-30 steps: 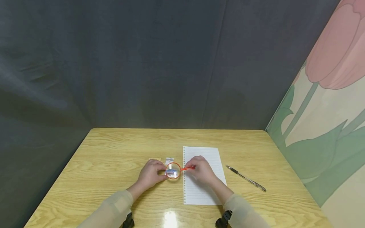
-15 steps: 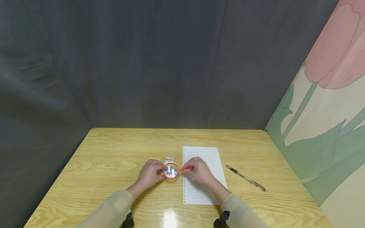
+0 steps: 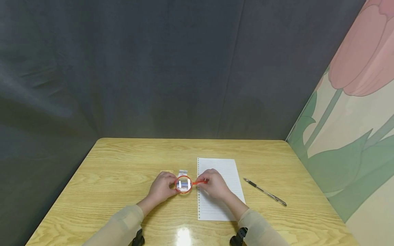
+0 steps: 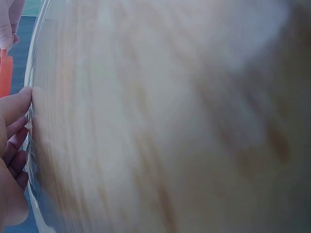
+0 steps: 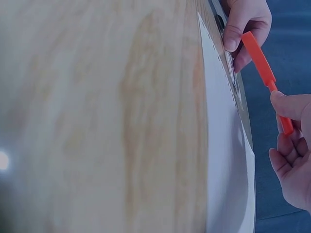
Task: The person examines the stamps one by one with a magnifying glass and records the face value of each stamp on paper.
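Note:
My right hand [image 3: 214,183] pinches the handle of a red-rimmed magnifying glass [image 3: 199,182] between thumb and fingers. In the right wrist view the orange-red magnifying glass [image 5: 259,59] is seen edge-on, raised above the table. Its lens lies over a small flat glossy packet [image 3: 182,173] with silver and blue parts, which shows enlarged with bright reflections. My left hand [image 3: 162,187] holds the packet's left side with thumb and curled fingers. In the left wrist view the left thumb and fingers [image 4: 14,109] touch a clear, shiny edge close to the table. The packet's exact kind is unclear.
A sheet of lined, punched paper [image 3: 220,208] lies under the right hand. Farther right is a black-gripped clear pen [image 3: 265,192]. A small yellowish piece [image 3: 167,171] shows behind the left hand. Dark curtain [image 3: 191,68] hangs beyond the wooden table [image 3: 123,164].
The right hand has shifted the magnifying glass slightly left, so its lens sits closer to the left fingers. The reflections in the lens have changed. The left hand has stayed still.

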A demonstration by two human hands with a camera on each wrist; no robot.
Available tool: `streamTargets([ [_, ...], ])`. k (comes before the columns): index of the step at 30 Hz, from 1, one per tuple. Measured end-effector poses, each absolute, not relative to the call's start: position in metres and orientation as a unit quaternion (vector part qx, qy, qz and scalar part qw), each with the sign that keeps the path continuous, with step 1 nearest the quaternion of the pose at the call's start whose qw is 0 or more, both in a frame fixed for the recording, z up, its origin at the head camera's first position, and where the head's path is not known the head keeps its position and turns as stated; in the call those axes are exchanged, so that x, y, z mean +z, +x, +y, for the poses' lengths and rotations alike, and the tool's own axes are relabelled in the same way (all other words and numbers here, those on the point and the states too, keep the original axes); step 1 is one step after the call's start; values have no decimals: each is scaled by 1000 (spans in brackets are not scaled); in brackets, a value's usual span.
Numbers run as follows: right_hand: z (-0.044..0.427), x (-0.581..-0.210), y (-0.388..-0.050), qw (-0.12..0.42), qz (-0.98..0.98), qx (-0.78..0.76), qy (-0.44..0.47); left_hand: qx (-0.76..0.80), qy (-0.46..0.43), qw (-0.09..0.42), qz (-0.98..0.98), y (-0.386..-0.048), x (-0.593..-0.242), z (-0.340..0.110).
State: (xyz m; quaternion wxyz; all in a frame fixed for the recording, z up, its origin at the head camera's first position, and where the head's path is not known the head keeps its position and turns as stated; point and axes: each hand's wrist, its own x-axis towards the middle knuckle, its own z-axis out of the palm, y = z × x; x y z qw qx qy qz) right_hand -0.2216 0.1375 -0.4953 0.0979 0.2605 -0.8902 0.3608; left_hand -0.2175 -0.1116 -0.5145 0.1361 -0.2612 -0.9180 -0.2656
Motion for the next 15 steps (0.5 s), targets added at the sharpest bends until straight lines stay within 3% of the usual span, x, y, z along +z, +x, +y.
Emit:
streamTargets([
  [15, 139, -498, -223, 82, -894, 366, 244, -273, -248, 119, -922, -218, -514, -112],
])
